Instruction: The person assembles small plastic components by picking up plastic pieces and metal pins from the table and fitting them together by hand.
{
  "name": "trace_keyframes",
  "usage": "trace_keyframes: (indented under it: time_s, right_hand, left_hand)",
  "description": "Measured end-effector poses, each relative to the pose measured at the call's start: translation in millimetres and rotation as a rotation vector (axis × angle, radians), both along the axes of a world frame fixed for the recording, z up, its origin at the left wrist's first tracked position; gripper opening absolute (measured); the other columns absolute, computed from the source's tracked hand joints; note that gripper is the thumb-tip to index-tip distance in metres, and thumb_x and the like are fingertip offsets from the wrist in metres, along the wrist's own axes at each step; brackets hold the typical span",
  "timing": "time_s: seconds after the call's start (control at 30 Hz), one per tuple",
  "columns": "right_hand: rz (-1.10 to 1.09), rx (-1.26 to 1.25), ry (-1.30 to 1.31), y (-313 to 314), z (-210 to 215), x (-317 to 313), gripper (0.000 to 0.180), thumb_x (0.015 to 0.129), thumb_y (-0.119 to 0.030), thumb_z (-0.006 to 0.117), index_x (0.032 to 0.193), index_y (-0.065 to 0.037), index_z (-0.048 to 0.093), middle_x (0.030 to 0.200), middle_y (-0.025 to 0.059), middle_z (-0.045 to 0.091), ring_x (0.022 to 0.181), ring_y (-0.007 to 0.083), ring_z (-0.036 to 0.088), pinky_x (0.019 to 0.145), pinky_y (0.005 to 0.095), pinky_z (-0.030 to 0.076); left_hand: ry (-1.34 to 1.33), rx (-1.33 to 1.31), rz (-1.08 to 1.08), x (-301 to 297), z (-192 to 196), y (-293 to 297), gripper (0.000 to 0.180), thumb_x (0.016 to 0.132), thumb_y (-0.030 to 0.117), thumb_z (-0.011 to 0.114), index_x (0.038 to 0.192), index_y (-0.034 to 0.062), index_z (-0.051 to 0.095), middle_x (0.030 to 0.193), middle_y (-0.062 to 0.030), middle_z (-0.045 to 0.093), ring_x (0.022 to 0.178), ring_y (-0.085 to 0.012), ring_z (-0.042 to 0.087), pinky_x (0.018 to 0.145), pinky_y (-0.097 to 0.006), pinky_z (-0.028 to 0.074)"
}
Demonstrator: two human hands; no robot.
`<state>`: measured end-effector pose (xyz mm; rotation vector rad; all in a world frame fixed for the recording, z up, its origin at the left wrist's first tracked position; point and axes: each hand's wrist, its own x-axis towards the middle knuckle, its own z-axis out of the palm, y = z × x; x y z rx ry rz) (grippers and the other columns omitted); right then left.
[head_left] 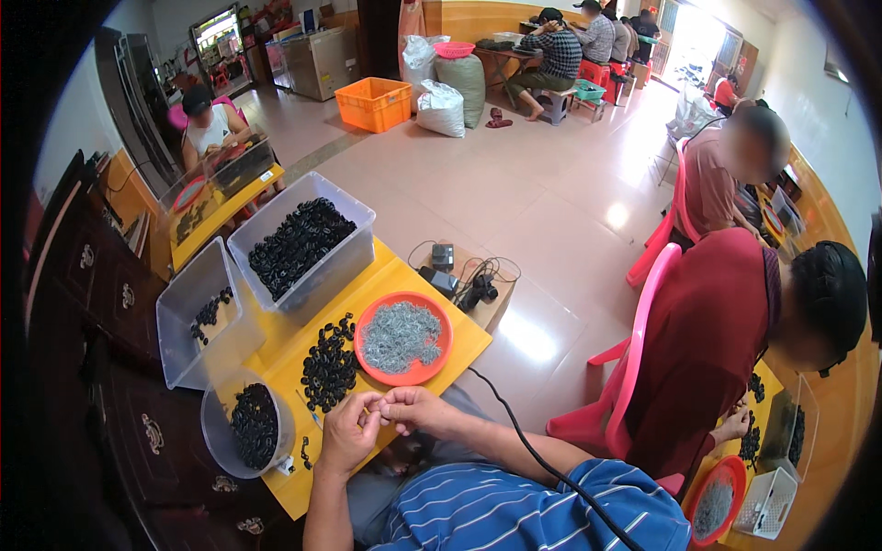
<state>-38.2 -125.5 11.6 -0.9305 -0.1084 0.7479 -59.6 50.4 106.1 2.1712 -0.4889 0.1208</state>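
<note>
My left hand (347, 433) and my right hand (415, 410) meet at the fingertips over the near edge of the yellow table (296, 491). Both are closed in a pinch; whatever sits between the fingers is too small and covered to make out. Just beyond them lies a loose pile of small black oval parts (329, 369). To its right is a round red-orange dish (448, 342) heaped with small silvery metal pieces (400, 338). A thin stick-like tool (310, 410) rests beside my left hand, with a few black pieces (305, 450) near it.
A clear round tub (286, 424) and a large clear bin (335, 277) hold black parts; another clear bin (175, 317) holds a few. A black cable (514, 427) crosses my right forearm. Close on my right, a person in dark red (707, 340) sits on a pink chair (634, 367).
</note>
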Motion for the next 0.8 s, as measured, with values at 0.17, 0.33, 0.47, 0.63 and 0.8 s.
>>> trace_keyframes:
  time_s: [0.17, 0.33, 0.47, 0.63, 0.8]
  right_hand:
    - [-0.008, -0.044, -0.065, 6, 5, -2, 0.016, 0.099, -0.027, 0.066, 0.098, -0.012, 0.061, 0.083, -0.0047, 0.061, 0.068, 0.0039, 0.056, 0.059, 0.0196, 0.045]
    - [-0.047, -0.036, -0.151, 19, 5, -8, 0.016, 0.1, -0.026, 0.065, 0.101, -0.01, 0.062, 0.083, -0.0063, 0.06, 0.068, 0.0036, 0.055, 0.059, 0.0204, 0.045]
    - [-0.237, -0.303, -0.511, 23, 13, -11, 0.01, 0.096, -0.014, 0.064, 0.092, -0.005, 0.062, 0.075, -0.0017, 0.059, 0.066, 0.0059, 0.053, 0.059, 0.0242, 0.044]
    - [-0.331, -0.542, -0.749, 18, 15, 2, 0.006, 0.09, -0.008, 0.064, 0.09, -0.002, 0.065, 0.073, 0.0086, 0.062, 0.069, 0.0091, 0.057, 0.064, 0.0309, 0.05]
    - [-0.385, -0.82, -0.838, -15, 31, 29, 0.006, 0.091, -0.008, 0.065, 0.088, -0.003, 0.066, 0.071, 0.0012, 0.059, 0.065, 0.0058, 0.055, 0.059, 0.0252, 0.047]
  left_hand:
    - [-0.043, 0.011, 0.023, -2, -8, 8, 0.022, 0.084, -0.003, 0.066, 0.105, 0.0026, 0.063, 0.085, -0.0113, 0.066, 0.063, -0.0214, 0.063, 0.058, -0.033, 0.051]
    - [0.016, -0.081, 0.125, -10, -19, 15, 0.02, 0.085, -0.003, 0.065, 0.104, 0.0009, 0.062, 0.084, -0.0102, 0.066, 0.061, -0.0178, 0.061, 0.058, -0.031, 0.049]
    - [0.149, -0.264, 0.185, -8, -36, 17, 0.016, 0.09, -0.001, 0.062, 0.106, 0.0006, 0.06, 0.083, -0.0048, 0.064, 0.065, -0.0094, 0.057, 0.06, -0.027, 0.048]
    - [0.287, -0.424, 0.206, -2, -59, 19, 0.013, 0.095, 0.001, 0.058, 0.108, 0.0013, 0.058, 0.087, -0.0009, 0.059, 0.073, -0.0055, 0.055, 0.065, -0.023, 0.047]
    - [0.305, -0.525, 0.199, 9, -52, 10, 0.016, 0.096, 0.0, 0.057, 0.111, 0.0009, 0.056, 0.09, -0.0006, 0.056, 0.073, -0.0045, 0.052, 0.065, -0.021, 0.044]
